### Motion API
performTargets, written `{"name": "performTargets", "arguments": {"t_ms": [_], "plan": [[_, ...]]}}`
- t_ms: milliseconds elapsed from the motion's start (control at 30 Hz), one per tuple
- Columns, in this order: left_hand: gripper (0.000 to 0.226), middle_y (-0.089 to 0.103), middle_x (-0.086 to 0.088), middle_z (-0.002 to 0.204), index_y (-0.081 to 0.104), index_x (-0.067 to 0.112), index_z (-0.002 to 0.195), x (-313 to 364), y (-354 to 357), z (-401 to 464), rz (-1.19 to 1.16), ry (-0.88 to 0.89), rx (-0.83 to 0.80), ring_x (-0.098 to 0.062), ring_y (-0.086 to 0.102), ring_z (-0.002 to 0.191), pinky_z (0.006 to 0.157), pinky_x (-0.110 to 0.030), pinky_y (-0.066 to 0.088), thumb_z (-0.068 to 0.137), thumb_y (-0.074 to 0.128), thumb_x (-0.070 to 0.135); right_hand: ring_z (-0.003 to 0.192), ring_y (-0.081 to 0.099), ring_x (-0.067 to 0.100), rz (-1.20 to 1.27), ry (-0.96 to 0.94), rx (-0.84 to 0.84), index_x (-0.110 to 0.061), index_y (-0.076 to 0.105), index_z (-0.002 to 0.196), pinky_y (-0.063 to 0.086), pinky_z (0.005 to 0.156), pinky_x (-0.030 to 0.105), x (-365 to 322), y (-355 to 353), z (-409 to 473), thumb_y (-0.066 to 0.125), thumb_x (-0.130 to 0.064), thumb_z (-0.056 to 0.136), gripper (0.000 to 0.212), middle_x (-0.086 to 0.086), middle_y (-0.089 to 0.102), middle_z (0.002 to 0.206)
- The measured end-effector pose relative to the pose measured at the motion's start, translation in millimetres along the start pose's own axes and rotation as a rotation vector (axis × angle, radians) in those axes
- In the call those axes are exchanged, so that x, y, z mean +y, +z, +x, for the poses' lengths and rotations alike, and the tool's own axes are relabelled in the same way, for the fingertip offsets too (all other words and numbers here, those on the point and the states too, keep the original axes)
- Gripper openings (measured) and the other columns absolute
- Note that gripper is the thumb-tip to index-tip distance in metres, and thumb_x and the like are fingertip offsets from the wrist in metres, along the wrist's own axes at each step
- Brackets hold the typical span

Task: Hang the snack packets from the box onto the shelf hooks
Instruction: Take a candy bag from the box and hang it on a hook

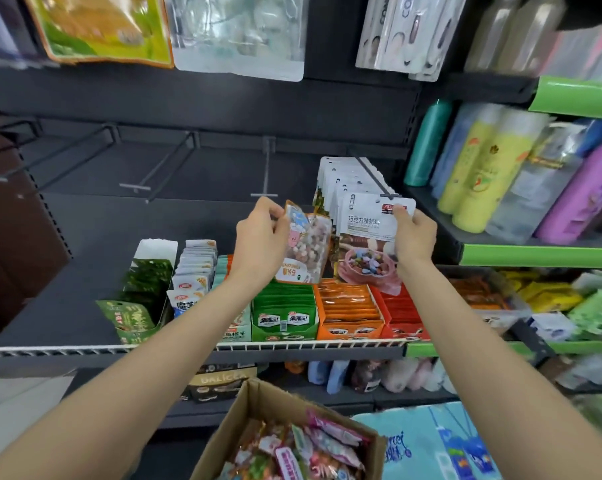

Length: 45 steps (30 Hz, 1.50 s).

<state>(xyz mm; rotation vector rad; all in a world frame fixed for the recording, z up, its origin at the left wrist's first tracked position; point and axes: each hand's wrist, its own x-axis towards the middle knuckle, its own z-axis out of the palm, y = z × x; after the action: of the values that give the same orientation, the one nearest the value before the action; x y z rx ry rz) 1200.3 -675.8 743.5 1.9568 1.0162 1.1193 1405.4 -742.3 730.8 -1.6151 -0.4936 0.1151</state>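
Note:
My left hand point(261, 237) grips a clear snack packet point(306, 247) of round candies with an orange edge, held upright in front of the shelf. My right hand point(414, 233) pinches the top right of a white chocolate-candy packet point(369, 233), the front one of a row hanging on the rightmost hook point(375, 176). Three bare hooks point(265, 168) jut from the dark back panel further left. The cardboard box point(258, 410) with several colourful packets stands below, between my arms.
Under the hooks a wire-edged shelf point(292, 345) carries display cartons of green, orange and red snacks. Bottles point(483, 168) fill the right-hand shelving with green price strips. Large bags hang above. A blue printed bag point(431, 445) lies at the bottom right.

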Motion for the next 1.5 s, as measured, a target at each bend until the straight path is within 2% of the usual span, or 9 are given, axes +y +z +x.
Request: {"name": "performTargets", "arguments": {"t_ms": [367, 500, 700, 900, 1000, 1133, 1267, 1367, 1500], "plan": [[0.007, 0.052, 0.004, 0.063, 0.049, 0.015, 0.091, 7, 6, 1, 0.004, 0.043, -0.022, -0.006, 0.041, 0.05, 0.047, -0.008, 0.037, 0.097, 0.048, 0.016, 0.05, 0.028, 0.013, -0.132, -0.04, 0.028, -0.017, 0.03, 0.053, 0.022, 0.049, 0.029, 2, -2, 5, 0.054, -0.023, 0.092, 0.046, -0.003, 0.031, 0.052], [0.008, 0.062, -0.004, 0.072, 0.049, 0.016, 0.09, 6, 7, 1, -0.021, 0.032, -0.018, -0.011, 0.047, 0.058, 0.048, -0.01, 0.037, 0.097, 0.048, 0.017, 0.077, 0.048, 0.023, -0.272, -0.065, 0.056, -0.008, 0.052, 0.081, 0.033, 0.063, 0.03, 2, 5, 14, 0.058, -0.029, 0.091, 0.024, 0.009, 0.055, 0.083], [0.007, 0.053, 0.006, 0.066, 0.049, 0.014, 0.091, 3, 4, -2, -0.036, -0.035, 0.018, -0.006, 0.041, 0.051, 0.046, -0.011, 0.035, 0.097, 0.048, 0.016, 0.114, 0.039, 0.031, -0.321, -0.18, 0.166, -0.004, 0.044, 0.114, 0.024, 0.074, 0.019, 6, 7, -15, 0.07, -0.022, 0.083, 0.044, 0.019, 0.04, 0.124], [0.021, 0.049, 0.001, 0.066, 0.044, 0.022, 0.079, -14, 1, -6, -0.162, -0.193, 0.084, -0.017, 0.043, 0.059, 0.058, -0.039, 0.043, 0.097, 0.045, 0.012, 0.089, 0.059, 0.014, -0.047, 0.331, -0.564, -0.01, 0.049, 0.112, 0.049, 0.075, 0.028, 13, 13, -79, 0.055, -0.039, 0.092, 0.036, 0.001, 0.058, 0.103], [0.009, 0.052, -0.001, 0.071, 0.049, 0.013, 0.09, -24, -6, -13, -0.282, -0.327, 0.053, -0.014, 0.051, 0.064, 0.061, -0.037, 0.053, 0.098, 0.045, 0.013, 0.089, 0.066, 0.022, 0.262, 0.462, -0.697, -0.003, 0.057, 0.11, 0.057, 0.073, 0.028, 12, 23, -92, 0.059, -0.014, 0.091, 0.022, 0.011, 0.065, 0.103], [0.032, 0.06, 0.001, 0.092, 0.041, 0.004, 0.123, -39, -31, -21, 0.038, -0.256, 0.033, -0.027, 0.061, 0.094, 0.069, -0.031, 0.049, 0.095, 0.051, 0.014, 0.09, 0.067, 0.022, 0.149, 0.198, -0.663, -0.014, 0.057, 0.097, 0.059, 0.07, 0.028, -5, 33, -93, 0.06, 0.0, 0.088, 0.017, 0.007, 0.066, 0.098], [0.06, 0.037, -0.004, 0.142, 0.037, 0.016, 0.138, -44, -50, -20, 0.482, 0.18, -0.018, -0.021, 0.035, 0.131, 0.101, -0.033, 0.037, 0.087, 0.066, 0.027, 0.081, 0.059, 0.002, -0.416, -0.38, -0.794, -0.02, 0.062, 0.093, 0.049, 0.069, 0.022, -29, 41, -92, 0.067, -0.005, 0.082, 0.019, -0.013, 0.062, 0.084], [0.042, 0.056, 0.0, 0.122, 0.054, 0.02, 0.122, -51, -53, -1, 0.46, 0.251, -0.283, -0.018, 0.049, 0.117, 0.1, -0.036, 0.039, 0.083, 0.069, 0.028, 0.073, 0.057, 0.004, -0.484, -0.499, -0.775, -0.019, 0.065, 0.096, 0.043, 0.066, 0.023, -40, 55, -99, 0.074, -0.01, 0.077, 0.023, -0.005, 0.065, 0.084], [0.015, 0.058, 0.01, 0.068, 0.058, 0.017, 0.078, -64, -64, 15, 0.114, 0.116, -0.176, 0.001, 0.053, 0.064, 0.06, -0.012, 0.039, 0.082, 0.072, 0.017, 0.08, 0.059, 0.01, -0.229, -0.228, -0.631, -0.018, 0.055, 0.103, 0.046, 0.065, 0.02, -37, 66, -98, 0.075, -0.019, 0.078, 0.032, 0.0, 0.063, 0.089]]}}
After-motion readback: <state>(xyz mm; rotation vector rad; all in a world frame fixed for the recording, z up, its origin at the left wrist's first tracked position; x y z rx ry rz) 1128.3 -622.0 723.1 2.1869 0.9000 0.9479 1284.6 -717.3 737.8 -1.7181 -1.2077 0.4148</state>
